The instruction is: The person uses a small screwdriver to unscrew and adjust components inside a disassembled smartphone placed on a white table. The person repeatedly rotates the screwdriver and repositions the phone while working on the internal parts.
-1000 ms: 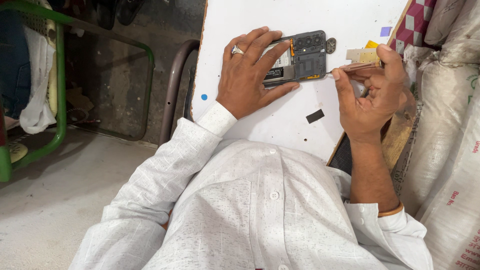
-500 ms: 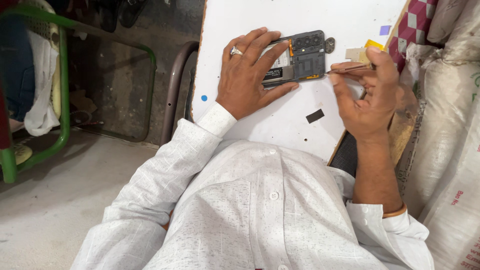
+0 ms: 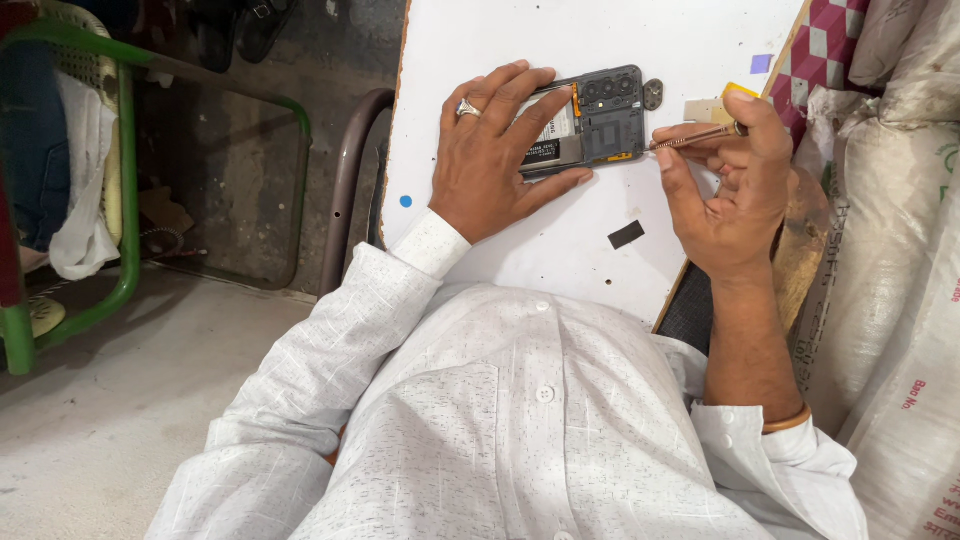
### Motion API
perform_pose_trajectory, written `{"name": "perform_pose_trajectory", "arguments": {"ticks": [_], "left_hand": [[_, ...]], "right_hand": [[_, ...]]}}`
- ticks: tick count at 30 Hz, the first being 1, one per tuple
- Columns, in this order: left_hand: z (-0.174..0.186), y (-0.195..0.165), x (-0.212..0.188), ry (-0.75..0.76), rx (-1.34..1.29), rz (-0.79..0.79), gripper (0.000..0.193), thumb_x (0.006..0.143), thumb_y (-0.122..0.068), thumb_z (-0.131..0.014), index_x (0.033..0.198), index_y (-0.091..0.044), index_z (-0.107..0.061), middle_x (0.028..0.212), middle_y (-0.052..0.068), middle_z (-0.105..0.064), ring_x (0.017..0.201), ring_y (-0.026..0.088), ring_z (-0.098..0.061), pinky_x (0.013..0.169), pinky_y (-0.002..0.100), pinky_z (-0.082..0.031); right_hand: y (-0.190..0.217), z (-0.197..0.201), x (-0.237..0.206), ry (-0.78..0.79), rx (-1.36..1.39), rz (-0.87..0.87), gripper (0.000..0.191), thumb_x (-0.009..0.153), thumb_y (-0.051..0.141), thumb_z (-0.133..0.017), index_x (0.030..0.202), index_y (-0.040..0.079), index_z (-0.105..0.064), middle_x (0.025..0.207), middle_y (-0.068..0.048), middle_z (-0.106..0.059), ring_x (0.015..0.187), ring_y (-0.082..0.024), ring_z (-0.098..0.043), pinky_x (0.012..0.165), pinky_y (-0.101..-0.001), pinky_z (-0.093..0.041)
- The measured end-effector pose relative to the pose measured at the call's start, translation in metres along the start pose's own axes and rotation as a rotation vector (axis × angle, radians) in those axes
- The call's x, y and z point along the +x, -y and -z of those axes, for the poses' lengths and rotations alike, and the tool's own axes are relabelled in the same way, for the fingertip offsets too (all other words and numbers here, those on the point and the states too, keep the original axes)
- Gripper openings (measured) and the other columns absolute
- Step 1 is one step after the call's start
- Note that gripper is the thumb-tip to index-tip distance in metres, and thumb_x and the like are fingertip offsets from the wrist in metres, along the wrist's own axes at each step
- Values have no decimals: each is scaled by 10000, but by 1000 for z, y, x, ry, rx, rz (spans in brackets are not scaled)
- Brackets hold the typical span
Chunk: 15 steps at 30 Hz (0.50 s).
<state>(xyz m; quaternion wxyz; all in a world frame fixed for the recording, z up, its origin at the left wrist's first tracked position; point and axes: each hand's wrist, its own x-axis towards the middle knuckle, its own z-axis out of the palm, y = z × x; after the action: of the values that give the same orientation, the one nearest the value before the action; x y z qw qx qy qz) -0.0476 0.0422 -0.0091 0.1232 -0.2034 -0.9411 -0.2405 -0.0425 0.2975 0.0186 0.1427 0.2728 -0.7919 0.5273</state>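
The opened phone [image 3: 590, 125] lies flat on the white bench [image 3: 560, 250], near its far edge, with the back cover off and its insides facing up. Its frame is dark grey; the end nearer the right hand carries a dark camera block with several round lens openings, and a small orange strip shows along the near edge beside it. The middle shows a battery with a pale label and a black band, partly hidden under the fingers. A small round dark part [image 3: 653, 94] sits just beside the phone's far corner.

The left hand [image 3: 495, 160], with a ring on one finger, lies spread flat over the phone's left half, pressing it down rather than clasping it. The right hand [image 3: 735, 185] has its grip closed on a thin metal tool [image 3: 695, 137], pinched between thumb and forefinger, the tip touching the phone's right edge.

A small black rectangle [image 3: 626, 235] lies on the bench nearer the body, well apart from the phone. A pale tan piece [image 3: 702, 110] rests beyond the tool.
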Motion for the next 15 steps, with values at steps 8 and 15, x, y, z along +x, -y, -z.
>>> {"name": "perform_pose_trajectory", "arguments": {"ticks": [8,15], "left_hand": [[-1,0,1,6,-6,2,750,916,-682,-775,1440,-186,-567,1511,51,-487,1461,254,-401,1228,539,-250],[1,-1,1,6,-12,11,747,906,-679,-778,1431,-186,-578,1494,51,-500,1455,258,-405,1226,528,-258]], "right_hand": [[-3,-2,-2,-58,-114,-24,596,1122,-56,-760,1503,72,-319,1031,-188,-735,994,-233,-775,904,-288,-644],[-2,-2,-2,-11,-41,0,534,1142,-67,-683,1491,57,-299,1064,-196,-720,1047,-243,-759,949,-309,-644]]}}
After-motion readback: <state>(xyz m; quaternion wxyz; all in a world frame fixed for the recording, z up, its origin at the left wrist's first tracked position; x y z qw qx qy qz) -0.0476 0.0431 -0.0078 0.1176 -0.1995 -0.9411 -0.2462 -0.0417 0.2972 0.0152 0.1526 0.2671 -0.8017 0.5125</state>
